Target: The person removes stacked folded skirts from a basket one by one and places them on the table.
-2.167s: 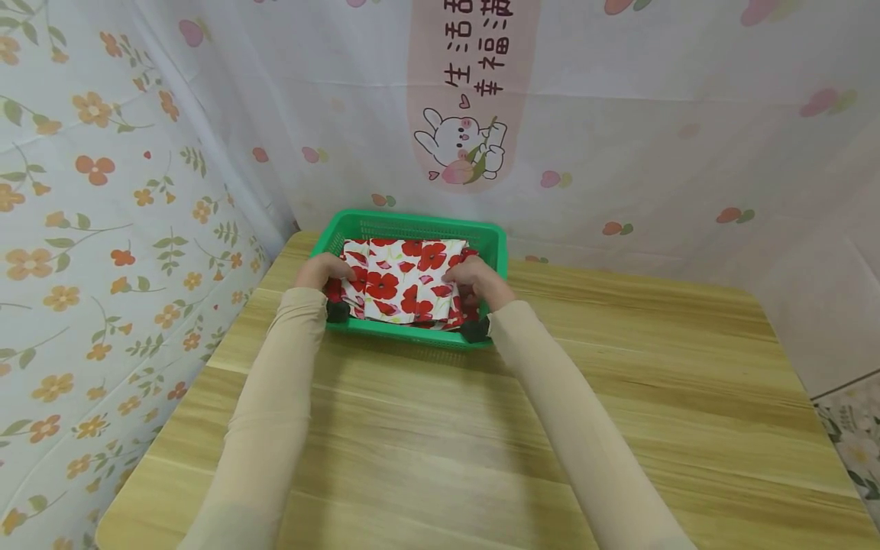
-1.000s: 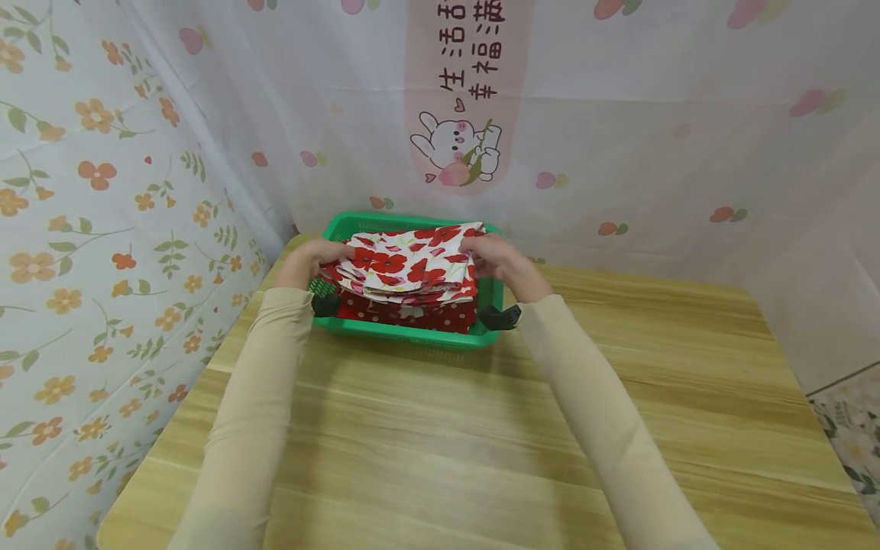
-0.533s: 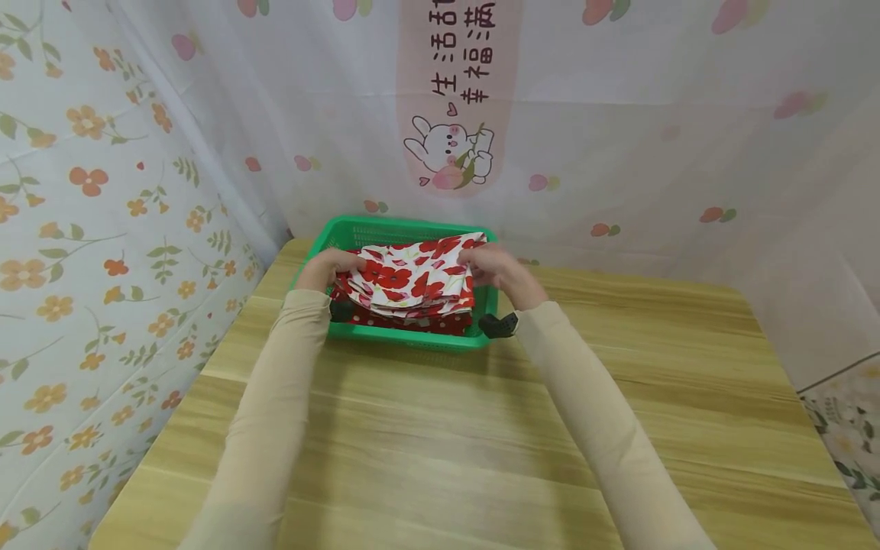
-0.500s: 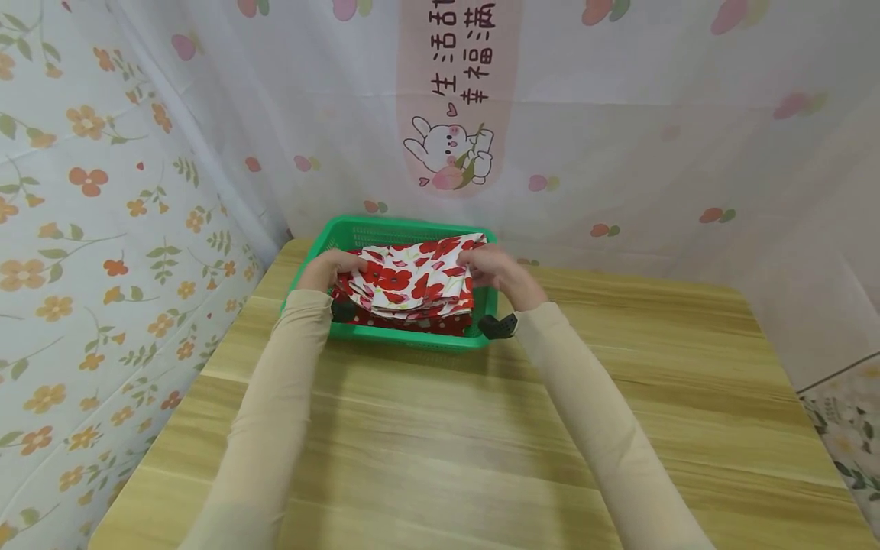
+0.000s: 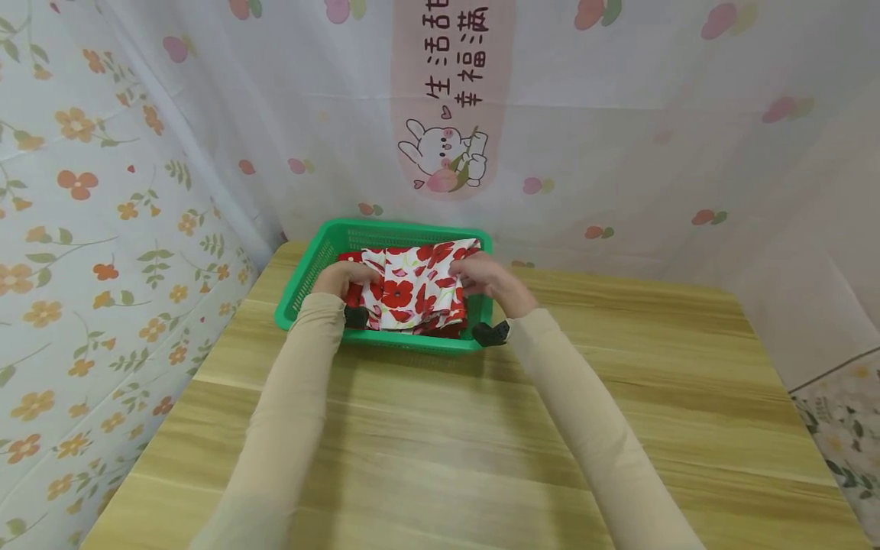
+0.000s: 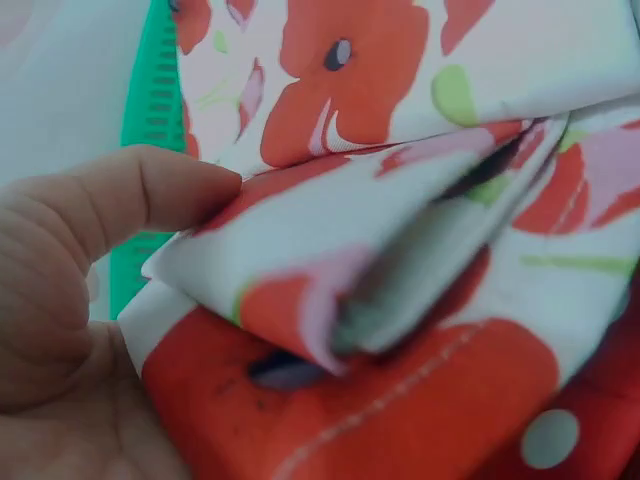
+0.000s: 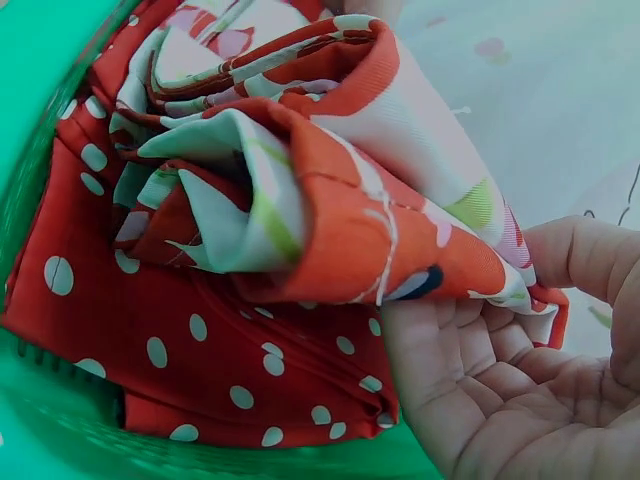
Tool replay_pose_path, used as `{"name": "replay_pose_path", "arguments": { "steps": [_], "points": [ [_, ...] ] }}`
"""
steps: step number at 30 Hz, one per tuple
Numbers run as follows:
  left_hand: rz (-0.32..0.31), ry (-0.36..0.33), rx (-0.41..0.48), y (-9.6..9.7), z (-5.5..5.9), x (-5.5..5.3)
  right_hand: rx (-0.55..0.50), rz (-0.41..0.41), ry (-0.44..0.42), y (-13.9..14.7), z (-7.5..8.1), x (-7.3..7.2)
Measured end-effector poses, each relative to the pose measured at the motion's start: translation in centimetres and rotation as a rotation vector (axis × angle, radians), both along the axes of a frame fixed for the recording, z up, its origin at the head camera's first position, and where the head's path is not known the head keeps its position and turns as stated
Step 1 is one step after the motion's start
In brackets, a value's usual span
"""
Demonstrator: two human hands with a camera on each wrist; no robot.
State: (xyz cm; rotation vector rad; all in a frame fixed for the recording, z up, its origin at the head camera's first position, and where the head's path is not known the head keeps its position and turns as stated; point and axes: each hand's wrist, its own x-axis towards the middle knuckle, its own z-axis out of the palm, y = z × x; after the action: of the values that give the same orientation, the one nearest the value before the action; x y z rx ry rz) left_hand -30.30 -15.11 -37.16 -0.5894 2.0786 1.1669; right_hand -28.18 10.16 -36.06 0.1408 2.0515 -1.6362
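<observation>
A folded white cloth with red poppies (image 5: 406, 286) lies in the green basket (image 5: 406, 341), over a red cloth with white dots (image 7: 210, 350). My left hand (image 5: 347, 276) grips the poppy cloth's left end; in the left wrist view its thumb (image 6: 190, 190) presses on the fold and the fingertips are hidden beneath. My right hand (image 5: 490, 276) holds the other end. In the right wrist view, that end's layers bulge loosely, and the right thumb (image 7: 575, 250) and fingers pinch its corner from above and below. The cloth's right end sits slightly higher than its left.
The basket stands near the back left of a wooden table (image 5: 440, 443). A white printed curtain (image 5: 584, 137) hangs behind it, and a flowered curtain (image 5: 89, 229) hangs on the left. Black wrist devices (image 5: 491, 333) sit close to the basket's front rim.
Both hands lifted the poppy cloth from the basket, baring the dotted cloth, then lowered it again. My left hand has shifted right, bringing the basket's left side into view.
</observation>
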Motion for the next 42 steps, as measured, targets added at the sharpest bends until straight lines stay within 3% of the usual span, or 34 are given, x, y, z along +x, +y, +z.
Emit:
{"name": "replay_pose_path", "arguments": {
  "steps": [4, 8, 13, 17, 24, 28, 35, 42],
  "points": [
    [0.011, 0.001, -0.014, 0.3, -0.5, 0.0, -0.007, -0.004, 0.0, 0.1, -0.1, 0.1],
    [-0.033, 0.005, -0.036, 0.5, -1.7, -0.8, -0.01, -0.001, 0.003, 0.2, -0.4, 0.1],
    [-0.087, 0.104, -0.09, 0.7, -2.0, -1.3, -0.022, -0.005, 0.021, 0.5, -0.5, -0.1],
    [-0.135, 0.2, -0.096, 0.4, -0.8, -1.3, -0.038, -0.005, 0.046, 1.0, 0.0, 0.0],
    [-0.101, 0.287, -0.006, 0.5, 2.8, -0.3, -0.099, -0.017, 0.097, 2.7, 1.6, 0.5],
    [-0.093, 0.316, 0.038, 1.4, 4.2, 0.2, -0.145, -0.027, 0.13, 4.2, 2.3, 1.1],
    [-0.134, 0.361, 0.112, 4.6, 5.5, 0.9, -0.17, -0.048, 0.178, 8.1, 3.4, 2.6],
    [-0.136, 0.379, 0.228, 7.3, 6.1, 1.9, -0.154, -0.036, 0.225, 11.7, 4.5, 4.4]
  ]
}}
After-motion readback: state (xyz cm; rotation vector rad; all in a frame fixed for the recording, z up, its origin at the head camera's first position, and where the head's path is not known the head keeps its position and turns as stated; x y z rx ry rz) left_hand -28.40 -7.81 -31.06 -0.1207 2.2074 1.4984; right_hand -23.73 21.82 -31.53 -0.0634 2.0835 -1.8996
